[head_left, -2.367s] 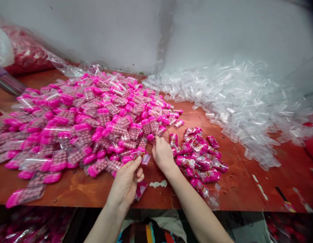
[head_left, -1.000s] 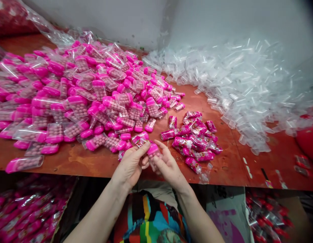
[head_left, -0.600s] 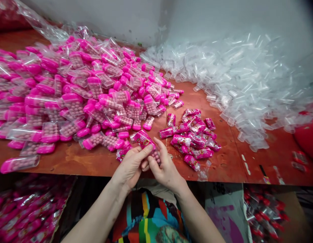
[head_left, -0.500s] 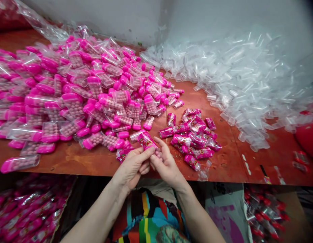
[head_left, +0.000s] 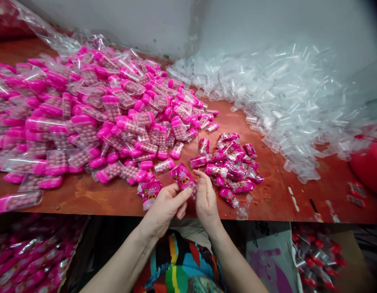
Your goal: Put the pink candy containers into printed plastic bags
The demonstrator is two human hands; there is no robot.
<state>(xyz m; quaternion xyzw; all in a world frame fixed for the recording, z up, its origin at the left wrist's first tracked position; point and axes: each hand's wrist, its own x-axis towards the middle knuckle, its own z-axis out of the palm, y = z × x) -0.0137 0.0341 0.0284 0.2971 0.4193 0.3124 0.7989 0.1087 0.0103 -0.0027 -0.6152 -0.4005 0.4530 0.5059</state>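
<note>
At the near edge of the red table [head_left: 273, 199], your left hand [head_left: 167, 204] pinches a wrapper [head_left: 181, 175], a bottle [head_left: 194, 189] at its lower end, your right hand [head_left: 207, 203] alongside, grip unclear.

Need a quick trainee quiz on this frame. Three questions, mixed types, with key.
1. True or false: the bottles are piled to the left of the tubes.
2. What is the left hand pinching?
3. Compared with those two piles, the heap of printed packs is: a) the largest, b) in between, c) the smallest.

Key:
1. True.
2. A printed wrapper.
3. c.
</note>
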